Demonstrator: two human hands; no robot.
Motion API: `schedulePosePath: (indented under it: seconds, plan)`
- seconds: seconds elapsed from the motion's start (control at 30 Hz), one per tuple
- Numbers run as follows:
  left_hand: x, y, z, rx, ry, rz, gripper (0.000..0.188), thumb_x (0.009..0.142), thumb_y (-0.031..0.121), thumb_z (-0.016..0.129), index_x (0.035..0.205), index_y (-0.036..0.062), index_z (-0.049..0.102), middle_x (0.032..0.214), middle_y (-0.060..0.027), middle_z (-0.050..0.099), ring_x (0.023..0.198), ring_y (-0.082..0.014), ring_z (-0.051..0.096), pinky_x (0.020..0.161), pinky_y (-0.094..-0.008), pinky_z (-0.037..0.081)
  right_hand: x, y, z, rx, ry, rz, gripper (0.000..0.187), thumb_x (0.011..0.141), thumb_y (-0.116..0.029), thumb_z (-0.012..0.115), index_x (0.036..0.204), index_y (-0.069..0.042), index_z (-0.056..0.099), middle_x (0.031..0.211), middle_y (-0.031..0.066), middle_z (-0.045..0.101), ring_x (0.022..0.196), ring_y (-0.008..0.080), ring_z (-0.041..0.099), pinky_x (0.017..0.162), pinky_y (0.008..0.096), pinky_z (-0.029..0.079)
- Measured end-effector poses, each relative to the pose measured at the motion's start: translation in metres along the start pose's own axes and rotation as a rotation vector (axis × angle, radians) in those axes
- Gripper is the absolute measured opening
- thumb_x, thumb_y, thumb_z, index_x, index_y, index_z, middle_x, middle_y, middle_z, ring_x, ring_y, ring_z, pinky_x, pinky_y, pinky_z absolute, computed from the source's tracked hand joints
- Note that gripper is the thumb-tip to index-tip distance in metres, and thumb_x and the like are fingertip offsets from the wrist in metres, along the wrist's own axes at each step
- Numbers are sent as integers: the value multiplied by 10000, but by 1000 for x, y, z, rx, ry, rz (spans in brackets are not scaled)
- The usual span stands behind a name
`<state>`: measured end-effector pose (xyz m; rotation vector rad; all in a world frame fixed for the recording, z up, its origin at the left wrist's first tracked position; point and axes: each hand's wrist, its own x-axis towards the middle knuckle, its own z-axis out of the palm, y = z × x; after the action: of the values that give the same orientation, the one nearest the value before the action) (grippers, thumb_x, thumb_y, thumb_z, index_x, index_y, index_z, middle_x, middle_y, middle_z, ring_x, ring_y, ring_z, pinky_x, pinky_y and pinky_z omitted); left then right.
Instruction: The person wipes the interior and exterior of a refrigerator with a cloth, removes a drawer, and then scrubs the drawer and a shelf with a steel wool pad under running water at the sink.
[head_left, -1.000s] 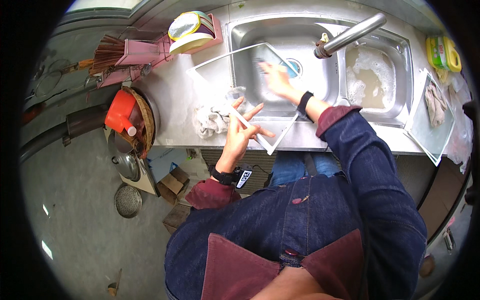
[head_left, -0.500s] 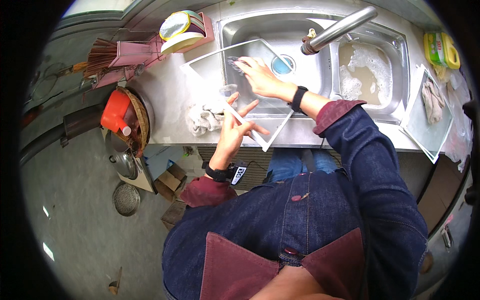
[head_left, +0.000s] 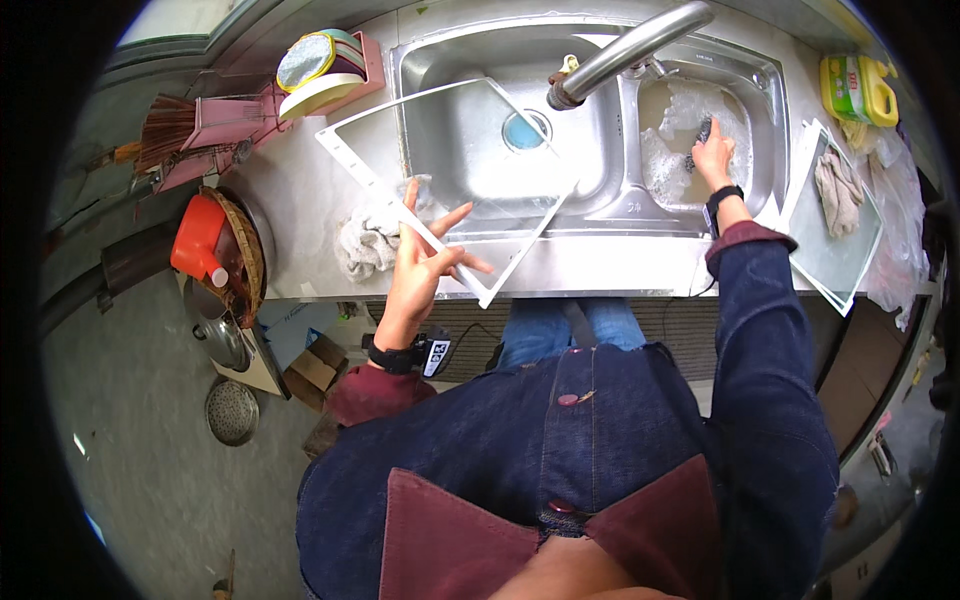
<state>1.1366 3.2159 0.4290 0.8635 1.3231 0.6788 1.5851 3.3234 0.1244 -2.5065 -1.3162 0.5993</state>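
My left hand (head_left: 408,280) holds a clear glass panel with a white frame (head_left: 350,165) by its near-left edge, fingers spread about the frame. The panel is tilted over the counter and the left part of the large sink basin (head_left: 425,70). In the smaller right basin (head_left: 768,120), full of cloudy, foamy water, my right hand (head_left: 714,162) is closed on a dark, stringy scrubber (head_left: 704,130), which looks like steel wool. Part of the scrubber is hidden by the fingers.
A steel faucet (head_left: 640,48) arches over the basins. Left of the sink lie a whitish cloth (head_left: 362,248) and an orange jug (head_left: 198,238). On the right are another framed glass panel (head_left: 845,240) with a glove-like cloth (head_left: 838,188) on it, and a yellow bottle (head_left: 872,95).
My right hand has moved right with the scrubber, from the glass panel to the foamy water. My left hand keeps holding the panel. The whole view has shifted slightly.
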Motion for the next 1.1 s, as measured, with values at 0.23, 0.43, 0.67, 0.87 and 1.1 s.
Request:
schedulePosePath:
  seconds: [0.23, 0.43, 0.67, 0.87, 1.1]
  plan:
    - [4, -2, 1, -8, -5, -7, 1022, 839, -108, 507, 1601, 177, -110, 1446, -337, 469, 811, -393, 749, 556, -316, 606, 3, -2, 42, -300, -336, -210, 717, 822, -73, 677, 1470, -105, 373, 1369, 333, 470, 1228, 459, 567, 1006, 525, 488]
    - [5, -2, -2, 4, -5, -16, 1024, 847, -85, 546, 1603, 153, -104, 1447, -330, 474, 811, -313, 760, 545, -225, 499, 18, 5, 42, -355, -381, -395, 596, 852, -112, 650, 1411, -72, 446, 1151, 255, 666, 1163, 458, 616, 962, 565, 498]
    - [4, 3, -2, 44, -25, -32, 983, 889, -76, 524, 1597, 157, -117, 1423, -335, 489, 808, -305, 758, 570, -234, 533, 44, 34, 16, 311, -361, -27, 411, 875, -154, 674, 1275, -64, 652, 820, 147, 719, 551, 186, 672, 456, 352, 501]
    - [2, 10, 5, 43, -27, -33, 950, 899, -64, 527, 1597, 137, -85, 1346, -330, 554, 767, -336, 744, 583, -308, 602, -5, -6, -49, 185, 80, -464, 408, 934, -156, 695, 1330, -86, 623, 809, 62, 682, 568, 116, 619, 510, 256, 502]
    - [10, 12, 14, 94, -15, -2, 914, 914, -36, 510, 1591, 105, -87, 1320, -311, 578, 737, -300, 742, 571, -280, 596, -186, -153, -96, 1015, -911, -364, 549, 921, -132, 740, 1413, -50, 511, 950, 92, 677, 663, 90, 645, 560, 228, 555]
